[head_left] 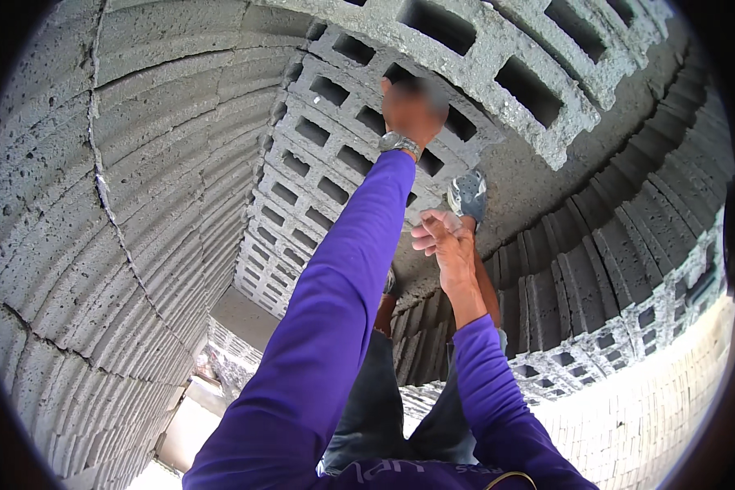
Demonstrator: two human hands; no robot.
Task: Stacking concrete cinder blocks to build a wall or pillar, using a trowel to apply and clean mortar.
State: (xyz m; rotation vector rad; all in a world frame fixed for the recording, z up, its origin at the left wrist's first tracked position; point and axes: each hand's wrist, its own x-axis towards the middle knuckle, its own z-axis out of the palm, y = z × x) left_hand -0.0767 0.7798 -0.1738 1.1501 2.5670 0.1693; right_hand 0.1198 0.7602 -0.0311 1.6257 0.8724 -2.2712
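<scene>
My left hand (415,114), with a watch (400,144) at its wrist, reaches far forward against a stack of grey hollow concrete blocks (335,145). A blur covers its fingers, so I cannot see whether they grip a block. Nearer to me, my right hand (447,238) hangs in the air above my shoe (467,194). Its fingers are loosely bent and apart, with nothing visible in them. Just beyond the left hand, larger in view, is another hollow block (483,65) with rough edges and rectangular holes.
A tall wall of stacked blocks (171,155) rises close on my left. To the right runs a long curved-looking row of stacked blocks (580,269). Bare grey ground (539,184) lies between the stacks, around my feet. Sunlit blocks (645,400) stand at the lower right.
</scene>
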